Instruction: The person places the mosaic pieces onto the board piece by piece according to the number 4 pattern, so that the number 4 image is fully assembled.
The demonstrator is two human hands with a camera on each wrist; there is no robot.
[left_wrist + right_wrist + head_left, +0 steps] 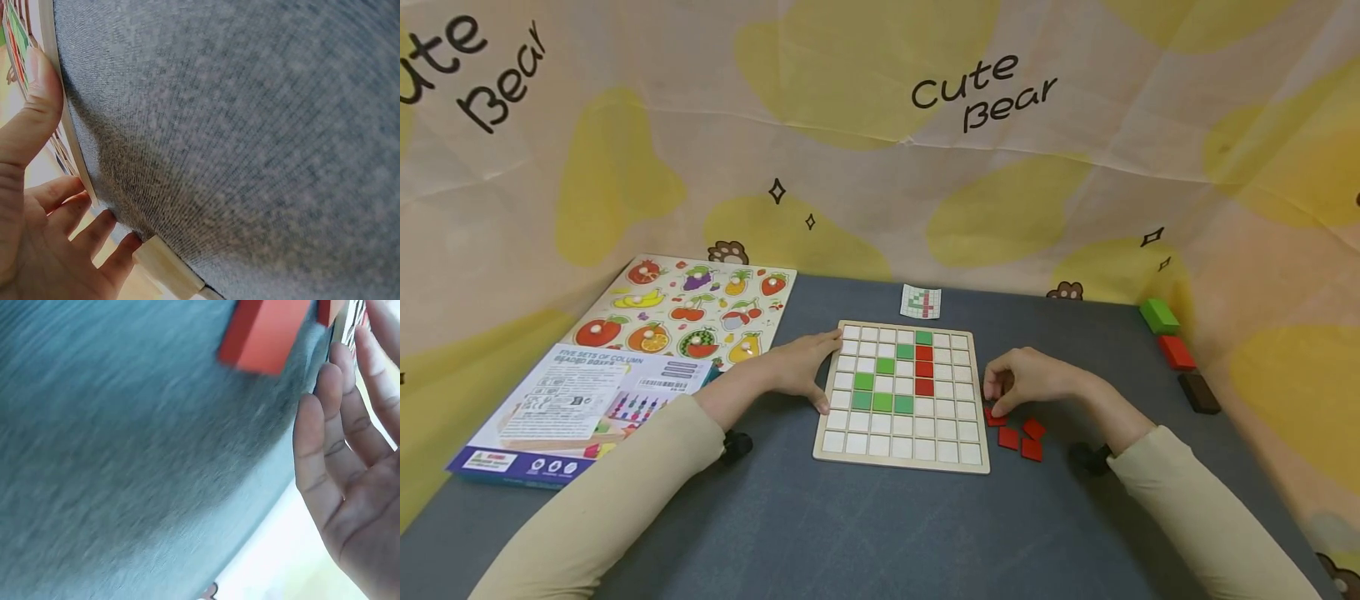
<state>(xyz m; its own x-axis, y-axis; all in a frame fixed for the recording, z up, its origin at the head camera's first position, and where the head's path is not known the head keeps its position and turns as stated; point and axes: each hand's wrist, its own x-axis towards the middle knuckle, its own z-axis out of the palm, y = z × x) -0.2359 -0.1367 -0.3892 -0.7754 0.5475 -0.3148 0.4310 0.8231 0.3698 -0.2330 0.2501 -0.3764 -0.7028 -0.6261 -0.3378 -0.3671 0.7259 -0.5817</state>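
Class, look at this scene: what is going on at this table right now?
A person sits at a grey table with a wooden grid board in front of them. The left hand rests on the board's left edge, steadying it. The right hand reaches down to loose red tiles beside the board's right edge. Some green and red tiles already fill squares on the board, and a small pattern card lies just beyond it.
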